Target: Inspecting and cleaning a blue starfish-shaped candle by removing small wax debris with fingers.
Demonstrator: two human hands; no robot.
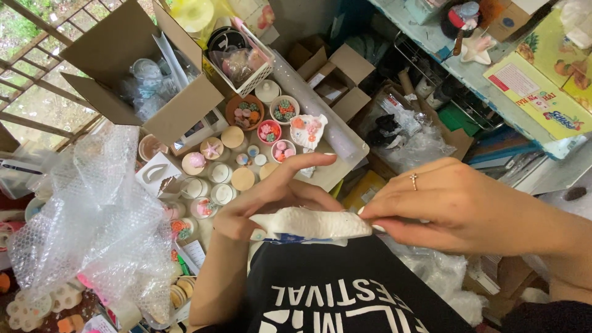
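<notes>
My left hand (271,194) and my right hand (450,206) hold a flat white moulded piece (311,225) between them, close to my chest. The left fingers curl round its left end, with the forefinger stretched out above it. The right thumb and fingers pinch its right end; a ring sits on one right finger. A bit of blue shows under the piece. My black shirt with white lettering (345,293) fills the space below.
Beyond my hands a white tray (345,145) carries several small round candles and bowls of coloured shapes (269,131). An open cardboard box (145,68) stands behind it. Bubble wrap (98,216) lies at the left. Shelves with boxes (536,86) are at the right.
</notes>
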